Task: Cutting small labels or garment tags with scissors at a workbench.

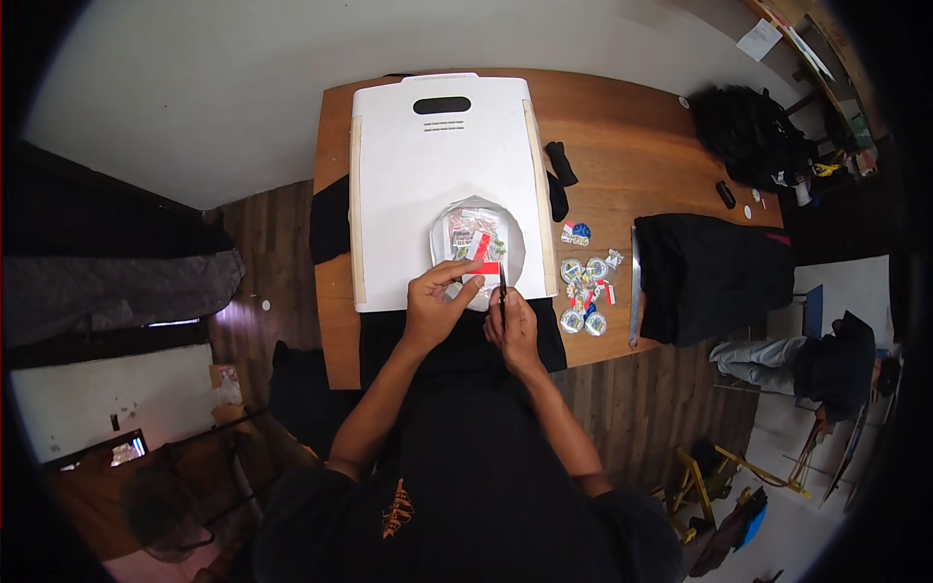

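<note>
Between the thumb and fingers of my left hand (435, 303) is a red and white strip (483, 268), perhaps a label or ribbon. My right hand (515, 330) is closed around a slim black cutting tool, which looks like scissors (502, 282); its tip is at the strip's right end. Both hands hover over the near side of a white round tray (519, 255) with a faceted rim. Inside it lie pieces with printed patches and another red and white piece, partly covered by my left hand. Under the tray is a large white board (398, 204) with a handle slot.
The board rests on a wooden table (622, 126). To its right are several round badge-like items (596, 268), a metal ruler (636, 282) and folded black cloth (709, 277). A black bag (743, 131) sits at the far right. Another person (836, 364) is beyond the table on the right.
</note>
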